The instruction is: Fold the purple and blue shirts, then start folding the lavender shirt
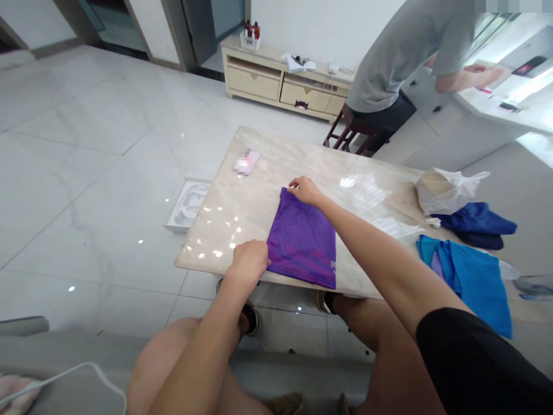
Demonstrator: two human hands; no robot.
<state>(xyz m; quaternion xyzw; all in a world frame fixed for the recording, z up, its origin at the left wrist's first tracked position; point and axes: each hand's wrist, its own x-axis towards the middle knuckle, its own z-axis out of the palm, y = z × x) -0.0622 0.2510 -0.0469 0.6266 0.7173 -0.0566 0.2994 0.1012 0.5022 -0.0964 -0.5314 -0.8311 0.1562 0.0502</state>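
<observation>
A folded purple garment (pixel 302 242) lies flat on the marble-patterned table (pixel 268 144), close to the near edge. It has a small pale logo at its near right corner. My left hand (pixel 251 258) is closed on the garment's left edge by the near corner, fingertips partly hidden. At the far edge, my right hand (pixel 305 190) has its fingers curled and pinching the cloth near the far left corner. My right forearm passes over the garment's far right part.
Blue folded clothes (pixel 475 282), a dark blue cloth (pixel 473 219) and a white plastic bag (pixel 447 190) sit at the table's right end. A pinkish item (pixel 247 162) lies far left. Beyond, a person in grey (pixel 389 63) sits at a counter. A low cabinet (pixel 254 80) stands by the wall.
</observation>
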